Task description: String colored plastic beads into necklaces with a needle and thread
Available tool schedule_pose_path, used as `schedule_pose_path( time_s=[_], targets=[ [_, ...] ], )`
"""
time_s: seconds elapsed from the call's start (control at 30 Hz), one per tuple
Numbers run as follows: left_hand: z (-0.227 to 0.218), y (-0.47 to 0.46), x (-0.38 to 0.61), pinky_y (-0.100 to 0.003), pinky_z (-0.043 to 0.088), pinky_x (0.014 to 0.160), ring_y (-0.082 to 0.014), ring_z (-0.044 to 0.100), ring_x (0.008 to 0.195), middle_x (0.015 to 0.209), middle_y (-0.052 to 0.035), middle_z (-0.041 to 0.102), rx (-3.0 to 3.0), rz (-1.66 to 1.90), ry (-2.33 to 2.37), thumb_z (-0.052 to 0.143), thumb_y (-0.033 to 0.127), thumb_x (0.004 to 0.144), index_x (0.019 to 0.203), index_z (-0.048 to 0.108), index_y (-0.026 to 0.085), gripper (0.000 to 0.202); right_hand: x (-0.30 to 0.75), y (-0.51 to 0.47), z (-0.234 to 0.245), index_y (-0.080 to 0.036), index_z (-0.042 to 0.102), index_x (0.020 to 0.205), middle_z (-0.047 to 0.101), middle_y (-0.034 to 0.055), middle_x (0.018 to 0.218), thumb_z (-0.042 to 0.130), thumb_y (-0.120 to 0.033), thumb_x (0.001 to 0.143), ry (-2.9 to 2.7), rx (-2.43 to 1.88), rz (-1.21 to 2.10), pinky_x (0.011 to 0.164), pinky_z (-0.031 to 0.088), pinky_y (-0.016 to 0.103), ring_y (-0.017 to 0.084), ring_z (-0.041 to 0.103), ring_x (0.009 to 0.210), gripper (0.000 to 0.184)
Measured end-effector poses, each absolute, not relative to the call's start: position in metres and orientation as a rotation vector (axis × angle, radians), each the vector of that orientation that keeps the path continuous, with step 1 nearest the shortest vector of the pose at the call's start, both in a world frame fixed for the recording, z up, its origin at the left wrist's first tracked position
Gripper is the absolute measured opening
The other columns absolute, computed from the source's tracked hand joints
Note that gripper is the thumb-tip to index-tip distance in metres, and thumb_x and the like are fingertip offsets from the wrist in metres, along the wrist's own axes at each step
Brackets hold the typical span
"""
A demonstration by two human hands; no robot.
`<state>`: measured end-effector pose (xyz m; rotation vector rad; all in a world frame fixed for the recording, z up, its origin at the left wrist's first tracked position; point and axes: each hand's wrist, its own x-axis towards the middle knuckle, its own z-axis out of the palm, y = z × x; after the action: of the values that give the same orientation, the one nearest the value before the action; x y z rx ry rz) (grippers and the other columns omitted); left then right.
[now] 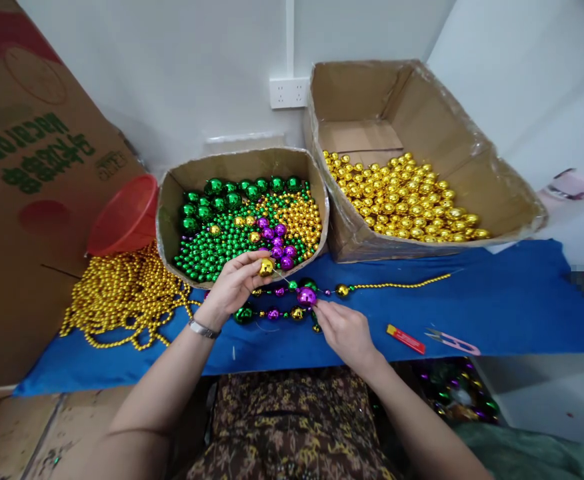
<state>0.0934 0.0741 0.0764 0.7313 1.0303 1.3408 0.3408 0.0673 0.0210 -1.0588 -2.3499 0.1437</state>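
Observation:
My left hand (237, 281) pinches a shiny gold ball bead (267, 267) just in front of the box of mixed beads. A thin thread runs from it past a small green bead (293, 285) to a large purple ball bead (307, 296). At that purple bead, my right hand (345, 331) has its thumb and fingers closed; whether they grip the bead or the thread beside it is hard to see. Below lies a strung garland of green, purple and gold beads (273, 313), ending at the right in a length of small gold beads (402, 285).
Behind are a cardboard box (242, 157) of green, gold and purple beads and a larger box (492, 167) of gold balls. Gold bead strings (122, 293) and a red basket (125, 217) sit left. Pink thread snips (455, 341) and a red-yellow packet (406, 339) lie right on blue cloth (512, 313).

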Motion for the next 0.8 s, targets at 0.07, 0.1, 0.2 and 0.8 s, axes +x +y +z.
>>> schedule_pose_path(
  time_s=[0.07, 0.1, 0.2, 0.8],
  targets=[
    [0.076, 0.073, 0.094, -0.026, 0.058, 0.071, -0.0135, 0.063, 0.083, 0.097, -0.0062, 0.068, 0.759, 1.343, 1.05, 0.071, 0.024, 0.077, 0.101, 0.071, 0.016, 0.025, 0.341, 0.067, 0.022, -0.019, 0.068, 0.096, 0.067, 0.0016, 0.067, 0.04, -0.025, 0.099, -2.359, -1.069, 0.094, 0.06, 0.036, 0.023, 0.012, 0.061, 0.062, 0.029],
    [0.076, 0.072, 0.094, -0.026, 0.058, 0.071, -0.0136, 0.063, 0.083, 0.096, -0.0057, 0.068, 0.786, 1.34, 1.067, 0.072, 0.025, 0.077, 0.101, 0.071, 0.017, 0.025, 0.341, 0.067, 0.022, -0.019, 0.068, 0.096, 0.067, 0.0016, 0.066, 0.04, -0.025, 0.099, -2.363, -1.073, 0.074, 0.06, 0.035, 0.023, 0.012, 0.061, 0.062, 0.028],
    [0.074, 0.068, 0.097, -0.025, 0.056, 0.072, -0.0128, 0.063, 0.081, 0.093, -0.0045, 0.069, 0.959, 1.294, 1.169, 0.073, 0.027, 0.077, 0.103, 0.071, 0.018, 0.027, 0.34, 0.068, 0.022, -0.02, 0.068, 0.096, 0.065, 0.0016, 0.065, 0.041, -0.025, 0.099, -2.387, -1.089, 0.023, 0.06, 0.035, 0.024, 0.013, 0.061, 0.062, 0.027],
    [0.06, 0.062, 0.116, -0.024, 0.051, 0.076, -0.0127, 0.063, 0.085, 0.093, -0.0047, 0.07, 1.063, 1.314, 1.186, 0.078, 0.026, 0.072, 0.099, 0.064, 0.017, 0.032, 0.345, 0.069, 0.017, -0.021, 0.064, 0.107, 0.06, 0.006, 0.084, 0.04, -0.025, 0.097, -2.164, -1.091, 0.441, 0.068, 0.05, 0.027, 0.016, 0.061, 0.071, 0.027]
  ],
)
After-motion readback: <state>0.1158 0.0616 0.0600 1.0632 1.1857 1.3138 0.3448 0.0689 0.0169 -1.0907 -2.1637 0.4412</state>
